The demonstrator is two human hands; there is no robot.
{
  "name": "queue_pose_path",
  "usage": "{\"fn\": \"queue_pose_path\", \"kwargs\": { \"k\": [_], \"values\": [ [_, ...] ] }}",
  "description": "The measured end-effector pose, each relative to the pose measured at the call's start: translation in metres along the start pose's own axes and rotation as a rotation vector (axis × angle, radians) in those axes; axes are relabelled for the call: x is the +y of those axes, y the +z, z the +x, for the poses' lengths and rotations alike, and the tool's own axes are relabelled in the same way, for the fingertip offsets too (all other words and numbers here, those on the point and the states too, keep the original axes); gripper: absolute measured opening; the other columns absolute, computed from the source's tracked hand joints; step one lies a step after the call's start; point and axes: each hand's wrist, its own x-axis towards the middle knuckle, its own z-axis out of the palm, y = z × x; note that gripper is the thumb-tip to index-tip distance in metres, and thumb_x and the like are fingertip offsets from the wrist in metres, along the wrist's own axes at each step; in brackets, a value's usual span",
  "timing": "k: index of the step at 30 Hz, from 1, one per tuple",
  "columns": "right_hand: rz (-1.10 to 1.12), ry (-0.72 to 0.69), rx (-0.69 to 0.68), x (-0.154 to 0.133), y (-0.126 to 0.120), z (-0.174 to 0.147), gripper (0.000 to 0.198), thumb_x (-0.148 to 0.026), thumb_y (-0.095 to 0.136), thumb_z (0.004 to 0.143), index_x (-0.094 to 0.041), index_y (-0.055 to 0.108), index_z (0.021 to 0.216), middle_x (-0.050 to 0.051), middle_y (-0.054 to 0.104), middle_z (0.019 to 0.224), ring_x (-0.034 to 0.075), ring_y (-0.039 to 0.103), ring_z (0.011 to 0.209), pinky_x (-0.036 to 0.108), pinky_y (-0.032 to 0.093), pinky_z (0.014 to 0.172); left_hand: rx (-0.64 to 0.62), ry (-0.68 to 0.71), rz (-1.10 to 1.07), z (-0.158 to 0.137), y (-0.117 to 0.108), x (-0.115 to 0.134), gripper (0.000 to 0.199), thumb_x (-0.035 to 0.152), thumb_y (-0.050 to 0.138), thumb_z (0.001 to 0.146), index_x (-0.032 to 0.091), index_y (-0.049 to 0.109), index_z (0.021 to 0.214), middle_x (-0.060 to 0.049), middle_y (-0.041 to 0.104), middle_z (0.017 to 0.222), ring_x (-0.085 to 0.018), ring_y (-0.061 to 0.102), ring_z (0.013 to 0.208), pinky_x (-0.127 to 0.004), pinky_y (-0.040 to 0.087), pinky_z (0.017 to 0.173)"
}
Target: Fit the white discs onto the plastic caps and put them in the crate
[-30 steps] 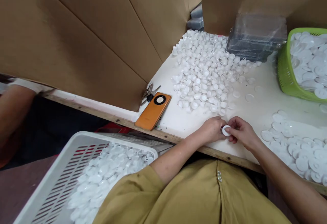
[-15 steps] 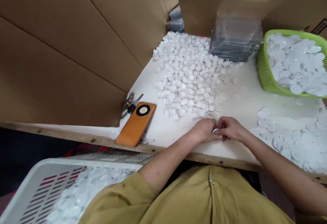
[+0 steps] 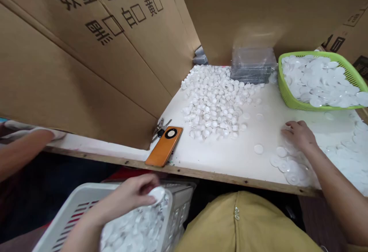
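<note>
The left hand [image 3: 135,192] pinches a small round white plastic cap [image 3: 156,193], smooth and glossy, over the white slotted basket [image 3: 66,213] heaped with like pieces below the surface [image 3: 218,156] edge. The right hand [image 3: 297,134] lies loose and flat, fingers spread, on the flat white discs [image 3: 290,163] scattered at the right.

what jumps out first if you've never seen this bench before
The heap of small white caps spread over the middle of the white table catches the eye first, with the green basket of flat white discs at the far right. Nearer, the left hand holds a white piece over the white crate, the right hand rests on loose discs, and an orange phone lies at the table's front edge.
</note>
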Motion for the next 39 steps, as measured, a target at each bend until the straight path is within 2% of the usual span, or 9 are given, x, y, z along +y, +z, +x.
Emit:
{"fn": "queue_pose_path", "kwargs": {
  "k": [3, 5, 11, 14, 17, 20, 27, 34, 39],
  "values": [
    [-0.022, 0.024, -0.028, 0.019, 0.002, 0.01, 0.02, -0.037, 0.062, 0.074, -0.024, 0.059, 0.088, 0.014, 0.053, 0.104, 0.032, 0.06, 0.083, 0.047, 0.048, 0.077, 0.113, -0.28, 0.111, -0.026, -0.001, -0.044, 0.035, 0.043, 0.065, 0.059, 0.02, 0.068, 0.086, -0.004, 0.067, 0.079, -0.024, 0.061, 0.071, -0.029, 0.044, 0.066],
    [-0.028, 0.024, -0.051, 0.02, 0.003, 0.012, 0.019, -0.036, 0.064, 0.072, -0.024, 0.055, 0.083, 0.014, 0.055, 0.1, 0.032, 0.059, 0.081, 0.045, 0.047, 0.073, 0.236, -0.251, 0.115, -0.018, 0.008, -0.037, 0.038, 0.048, 0.061, 0.066, 0.02, 0.068, 0.09, -0.007, 0.07, 0.093, -0.027, 0.063, 0.081, -0.032, 0.047, 0.074],
    [0.098, 0.009, -0.057, -0.011, -0.005, 0.001, 0.021, -0.042, 0.062, 0.074, -0.025, 0.055, 0.084, 0.006, 0.064, 0.077, 0.027, 0.061, 0.071, 0.04, 0.046, 0.065, 0.599, 0.192, 0.016, 0.09, 0.044, 0.107, 0.028, 0.038, 0.05, 0.088, 0.018, 0.063, 0.104, -0.007, 0.064, 0.097, -0.019, 0.061, 0.088, -0.029, 0.049, 0.082],
    [0.305, 0.007, -0.063, -0.032, -0.001, -0.021, 0.035, -0.048, 0.062, 0.072, -0.023, 0.062, 0.097, 0.002, 0.065, 0.076, 0.022, 0.063, 0.065, 0.038, 0.049, 0.069, 0.57, 0.365, 0.205, 0.142, 0.059, 0.175, 0.025, 0.033, 0.057, 0.087, 0.017, 0.06, 0.106, -0.01, 0.059, 0.105, -0.022, 0.06, 0.096, -0.032, 0.05, 0.084],
    [0.534, 0.042, -0.186, -0.047, 0.012, -0.049, 0.037, -0.047, 0.059, 0.072, -0.023, 0.064, 0.1, 0.002, 0.066, 0.081, 0.019, 0.065, 0.063, 0.035, 0.05, 0.069, 0.449, 0.347, 0.443, 0.168, 0.068, 0.209, 0.018, 0.017, 0.056, 0.085, 0.012, 0.06, 0.101, -0.015, 0.055, 0.106, -0.026, 0.06, 0.098, -0.035, 0.052, 0.079],
    [0.618, 0.019, -0.31, -0.058, 0.023, -0.072, 0.028, -0.044, 0.057, 0.076, -0.023, 0.063, 0.093, 0.001, 0.066, 0.079, 0.019, 0.064, 0.067, 0.032, 0.049, 0.068, 0.385, 0.319, 0.479, 0.174, 0.072, 0.21, 0.02, 0.004, 0.047, 0.083, 0.009, 0.06, 0.097, -0.016, 0.056, 0.103, -0.026, 0.061, 0.093, -0.035, 0.051, 0.076],
    [0.488, -0.293, -0.294, -0.074, 0.023, -0.079, 0.019, -0.039, 0.052, 0.08, -0.022, 0.06, 0.076, 0.002, 0.06, 0.078, 0.019, 0.054, 0.074, 0.033, 0.042, 0.068, 0.313, 0.594, -0.167, 0.169, 0.092, 0.176, 0.021, 0.022, 0.062, 0.084, 0.017, 0.062, 0.104, -0.003, 0.064, 0.094, -0.016, 0.06, 0.086, -0.028, 0.048, 0.081],
    [0.831, 0.084, -0.54, -0.098, 0.038, -0.068, 0.032, -0.046, 0.069, 0.064, -0.018, 0.062, 0.079, 0.0, 0.06, 0.065, 0.013, 0.052, 0.052, 0.028, 0.046, 0.051, 0.386, 0.646, 0.041, 0.171, 0.104, 0.16, 0.024, 0.033, 0.073, 0.075, 0.022, 0.071, 0.097, -0.006, 0.061, 0.096, -0.02, 0.054, 0.094, -0.032, 0.043, 0.088],
    [0.741, 0.131, -0.609, -0.114, 0.05, -0.061, 0.028, -0.04, 0.069, 0.062, -0.018, 0.059, 0.074, -0.001, 0.058, 0.056, 0.014, 0.056, 0.049, 0.021, 0.041, 0.04, 0.368, 0.659, 0.063, 0.172, 0.105, 0.162, 0.029, 0.045, 0.065, 0.081, 0.019, 0.069, 0.094, -0.006, 0.062, 0.091, -0.019, 0.055, 0.088, -0.031, 0.042, 0.085]
  ]
}}
